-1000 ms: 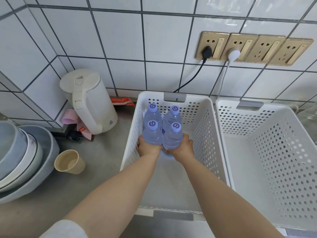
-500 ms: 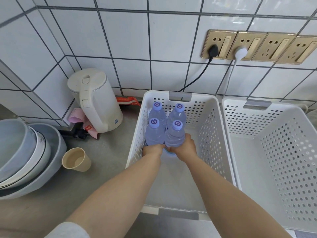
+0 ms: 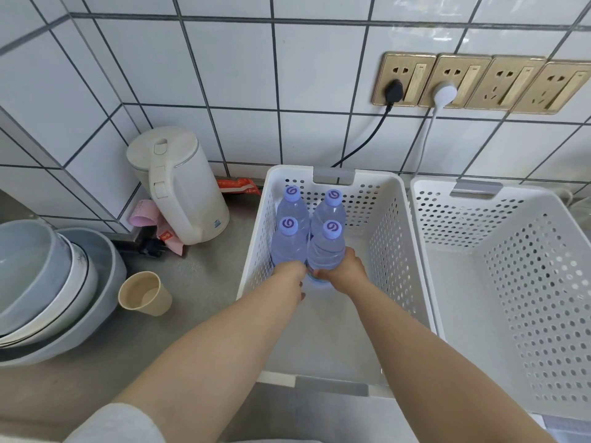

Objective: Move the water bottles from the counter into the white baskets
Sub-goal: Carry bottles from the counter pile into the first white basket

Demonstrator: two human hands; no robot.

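Both hands reach into the left basket (image 3: 396,219). The left hand (image 3: 287,271) and right hand (image 3: 343,270) each wrap a front bottle (image 3: 326,251), packing them against the back pair.

The single head-worn camera is looking forward and steeply down from above the counter (image 3: 198,302), facing the tiled wall (image 3: 224,75) and sitting close over two baskets (image 3: 412,251), with both forearms reaching in from the bottom edge and wide-angle bending showing toward the corners.
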